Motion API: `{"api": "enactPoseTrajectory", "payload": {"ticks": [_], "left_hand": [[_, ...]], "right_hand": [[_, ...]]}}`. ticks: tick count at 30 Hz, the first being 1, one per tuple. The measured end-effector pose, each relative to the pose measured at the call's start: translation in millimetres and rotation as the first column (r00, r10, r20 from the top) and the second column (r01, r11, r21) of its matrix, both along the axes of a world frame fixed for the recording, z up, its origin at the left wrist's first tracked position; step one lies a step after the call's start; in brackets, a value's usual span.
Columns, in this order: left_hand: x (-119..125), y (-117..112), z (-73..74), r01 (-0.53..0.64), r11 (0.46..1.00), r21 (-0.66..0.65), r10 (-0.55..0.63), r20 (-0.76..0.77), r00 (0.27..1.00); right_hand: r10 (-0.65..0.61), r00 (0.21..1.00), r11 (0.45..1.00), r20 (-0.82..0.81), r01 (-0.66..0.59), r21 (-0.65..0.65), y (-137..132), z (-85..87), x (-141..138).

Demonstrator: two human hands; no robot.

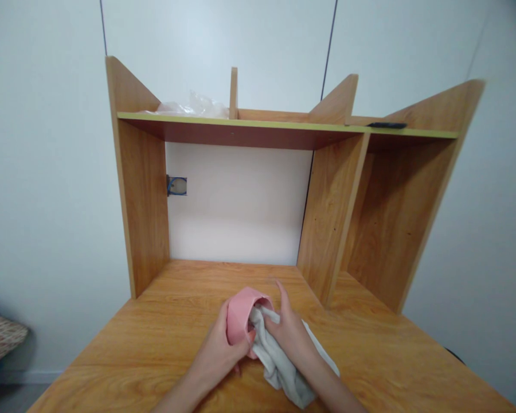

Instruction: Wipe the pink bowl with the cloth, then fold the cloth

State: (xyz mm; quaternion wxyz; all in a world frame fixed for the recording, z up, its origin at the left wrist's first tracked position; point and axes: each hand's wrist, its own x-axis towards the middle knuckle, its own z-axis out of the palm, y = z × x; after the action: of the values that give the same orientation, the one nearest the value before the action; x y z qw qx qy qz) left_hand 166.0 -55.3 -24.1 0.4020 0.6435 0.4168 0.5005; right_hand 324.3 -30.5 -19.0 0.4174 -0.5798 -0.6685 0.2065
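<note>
A pink cup [239,314] is tipped on its side just above the wooden desk [163,327], its mouth facing right. My left hand [221,347] is wrapped round its base and side. My right hand [290,335] grips a white-grey cloth [279,367] and presses one end of it into the cup's mouth, with the forefinger stretched along the rim. The remaining cloth trails down under my right wrist onto the desk.
A wooden hutch [141,229] with upright dividers and a top shelf [284,125] stands at the back of the desk. A clear plastic bag [193,106] lies on the shelf at the left, a dark flat object [387,124] at the right. White wall behind.
</note>
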Motion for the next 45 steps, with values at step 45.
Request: {"api": "enactPoseTrajectory", "payload": {"ticks": [45], "left_hand": [[-9,25,-12.9,0.017,0.96,-0.28,0.094,0.376,0.922]], "right_hand": [[0.167,0.946,0.948,-0.276,-0.231,-0.22,-7,-4.7,-19]]}}
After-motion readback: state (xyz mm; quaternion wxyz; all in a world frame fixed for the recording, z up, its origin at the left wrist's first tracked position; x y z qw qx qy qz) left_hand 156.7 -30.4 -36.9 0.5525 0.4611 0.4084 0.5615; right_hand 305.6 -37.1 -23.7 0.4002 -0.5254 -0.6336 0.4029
